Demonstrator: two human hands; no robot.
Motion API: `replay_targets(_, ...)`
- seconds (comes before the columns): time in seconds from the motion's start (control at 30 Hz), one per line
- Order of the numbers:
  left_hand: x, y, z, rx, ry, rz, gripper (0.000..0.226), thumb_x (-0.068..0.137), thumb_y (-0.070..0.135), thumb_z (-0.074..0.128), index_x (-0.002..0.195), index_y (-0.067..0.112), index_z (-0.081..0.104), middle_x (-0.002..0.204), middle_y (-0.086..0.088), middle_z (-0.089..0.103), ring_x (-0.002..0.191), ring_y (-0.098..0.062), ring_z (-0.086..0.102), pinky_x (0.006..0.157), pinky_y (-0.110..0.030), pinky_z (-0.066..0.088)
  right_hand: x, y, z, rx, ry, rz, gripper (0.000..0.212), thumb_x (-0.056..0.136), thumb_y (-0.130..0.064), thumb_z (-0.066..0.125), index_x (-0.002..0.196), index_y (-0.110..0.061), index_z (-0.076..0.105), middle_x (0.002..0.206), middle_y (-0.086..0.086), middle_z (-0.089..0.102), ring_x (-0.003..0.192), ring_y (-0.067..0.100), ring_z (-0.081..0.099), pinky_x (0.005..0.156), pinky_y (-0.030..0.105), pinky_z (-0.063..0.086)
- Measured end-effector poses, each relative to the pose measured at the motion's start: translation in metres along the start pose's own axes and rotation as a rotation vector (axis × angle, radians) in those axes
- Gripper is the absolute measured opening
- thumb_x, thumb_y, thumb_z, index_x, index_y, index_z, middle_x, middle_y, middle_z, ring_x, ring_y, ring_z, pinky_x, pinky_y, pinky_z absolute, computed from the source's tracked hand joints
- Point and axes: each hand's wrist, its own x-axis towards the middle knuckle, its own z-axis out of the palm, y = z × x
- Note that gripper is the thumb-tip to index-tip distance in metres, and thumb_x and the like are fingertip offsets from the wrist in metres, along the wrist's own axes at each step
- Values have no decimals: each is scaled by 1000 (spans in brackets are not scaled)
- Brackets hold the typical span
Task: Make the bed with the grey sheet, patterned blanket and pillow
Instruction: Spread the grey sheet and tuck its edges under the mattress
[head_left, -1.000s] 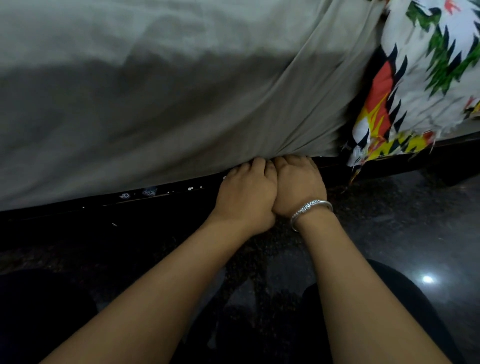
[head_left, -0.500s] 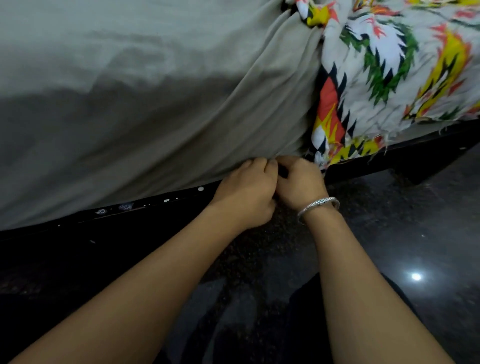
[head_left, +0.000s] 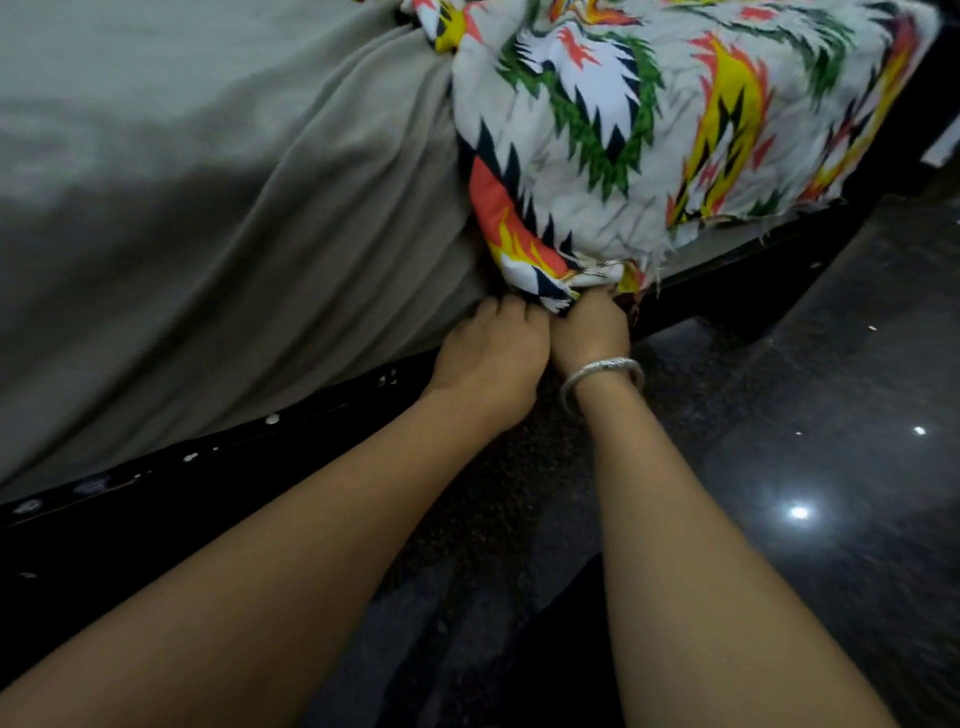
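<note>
Our left hand (head_left: 488, 353) curls into the near edge of the grey sheet (head_left: 234, 208), while our right hand (head_left: 589, 328) reaches under the patterned blanket (head_left: 649, 130), fingers hidden, so we cannot tell its grip.

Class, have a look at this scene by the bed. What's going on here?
A person is making a bed. Their left hand curls into the lower edge of the grey sheet, where it hangs over the dark bed frame. The right hand, wearing a silver bangle, sits beside it, fingertips hidden under a corner of the patterned blanket. The sheet is creased towards the hands; the blanket lies bunched.
</note>
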Motion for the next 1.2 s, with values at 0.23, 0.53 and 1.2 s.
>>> replay_targets(0.23, 22, -10, -6, 210, 74, -23, 8, 73, 20, 70, 78, 13, 71, 75, -7, 69, 68, -23, 68, 50, -24, 38, 19, -11, 7, 204, 53, 211, 27, 94, -18, 47, 114, -4, 58, 123, 18, 59, 114, 34, 54, 84, 31, 42)
replay_targets(0.53, 42, -13, 7, 218, -18, 121, 19, 87, 18, 52, 95, 12, 69, 93, -7, 69, 84, -24, 66, 64, -28, 45, 24, -2, 10, 20, 96, 126, 30, 97, -18, 41, 118, -2, 54, 123, 20, 58, 113, 35, 55, 86, 34, 43)
replay_targets(1.2, 0, -73, -41, 318, 480, -107, 6, 71, 21, 52, 65, 19, 54, 63, -4, 58, 52, -23, 56, 47, -26, 36, -37, -53, 38, 232, 181, -375, 45, 76, -54, 31, 47, -19, 35, 57, 17, 58, 54, 22, 47, 53, 29, 23)
